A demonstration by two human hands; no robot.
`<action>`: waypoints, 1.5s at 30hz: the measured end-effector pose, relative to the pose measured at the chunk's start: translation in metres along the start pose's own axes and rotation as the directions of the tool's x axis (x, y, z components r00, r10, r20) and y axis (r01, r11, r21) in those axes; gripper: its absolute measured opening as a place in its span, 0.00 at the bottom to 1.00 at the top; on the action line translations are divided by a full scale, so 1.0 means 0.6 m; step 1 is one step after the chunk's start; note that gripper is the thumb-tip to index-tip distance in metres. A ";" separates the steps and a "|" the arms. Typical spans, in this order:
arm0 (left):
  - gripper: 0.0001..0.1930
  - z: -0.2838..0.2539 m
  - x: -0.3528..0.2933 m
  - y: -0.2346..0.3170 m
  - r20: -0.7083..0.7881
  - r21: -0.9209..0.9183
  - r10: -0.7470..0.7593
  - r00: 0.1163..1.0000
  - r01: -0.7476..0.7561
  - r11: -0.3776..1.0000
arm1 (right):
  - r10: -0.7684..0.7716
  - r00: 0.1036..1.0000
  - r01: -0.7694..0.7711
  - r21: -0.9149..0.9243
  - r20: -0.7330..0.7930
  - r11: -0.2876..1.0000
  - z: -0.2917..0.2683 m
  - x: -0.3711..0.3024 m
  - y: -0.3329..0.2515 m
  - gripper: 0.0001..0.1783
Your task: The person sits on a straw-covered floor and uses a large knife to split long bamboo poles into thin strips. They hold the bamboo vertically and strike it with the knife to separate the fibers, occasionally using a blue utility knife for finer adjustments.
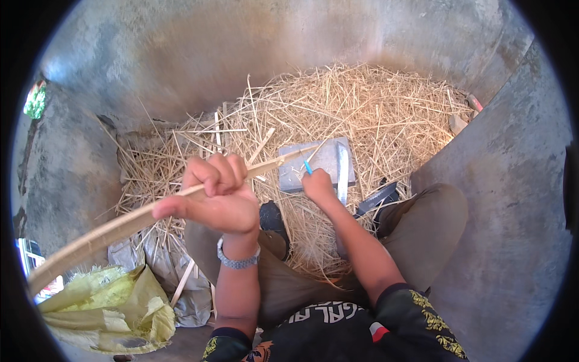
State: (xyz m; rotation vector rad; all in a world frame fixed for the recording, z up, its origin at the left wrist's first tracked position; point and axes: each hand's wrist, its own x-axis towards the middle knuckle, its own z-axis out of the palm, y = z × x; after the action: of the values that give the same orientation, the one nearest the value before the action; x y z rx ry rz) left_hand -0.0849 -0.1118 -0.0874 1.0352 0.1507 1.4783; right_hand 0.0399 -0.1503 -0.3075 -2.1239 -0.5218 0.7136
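Note:
A long pale bamboo strip (pixel 114 226) runs from the lower left up to the middle. My left hand (pixel 220 193) grips it, fingers curled over and thumb stretched along it. The far end lies over a grey flat block (pixel 291 181). My right hand (pixel 318 184) is closed around a slim blue object (pixel 307 167), whose end pokes out close to the strip; its kind is mostly hidden by the fingers. Just right of that hand, a long broad knife blade (pixel 343 163) rests on the block, its lower end partly behind my forearm.
Straw-like bamboo shavings (pixel 374 114) cover the ground around the block and between my legs. A curved grey wall (pixel 271 36) encloses the far side; another wall (pixel 506 163) rises at right. A torn yellow-green sack (pixel 120 308) lies lower left. A sandal (pixel 377 198) is beside the block.

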 end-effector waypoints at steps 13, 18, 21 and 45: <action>0.43 -0.041 0.021 0.003 0.317 -0.136 -0.045 0.947 0.093 0.986 | -0.139 0.989 0.135 -0.062 -0.054 0.989 -0.018 -0.020 -0.036 0.23; 0.42 -0.043 0.028 0.003 0.376 -0.113 -0.036 0.926 0.085 0.990 | 0.035 0.999 -0.030 -0.114 0.040 0.993 -0.008 0.013 -0.021 0.20; 0.42 -0.050 0.034 0.001 0.394 -0.125 -0.048 0.918 0.105 0.987 | 0.045 0.996 -0.032 -0.159 0.078 0.987 -0.024 0.022 -0.030 0.21; 0.44 -0.059 0.043 0.008 0.584 -0.065 -0.053 0.810 0.111 0.992 | 0.011 0.998 -0.015 -0.048 -0.066 0.999 0.014 0.068 0.031 0.23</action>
State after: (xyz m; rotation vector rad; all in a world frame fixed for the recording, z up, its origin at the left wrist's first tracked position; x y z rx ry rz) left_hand -0.1074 -0.0742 -0.0919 1.3395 -0.3120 1.0185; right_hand 0.0676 -0.1326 -0.3395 -2.1902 -0.4946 0.6414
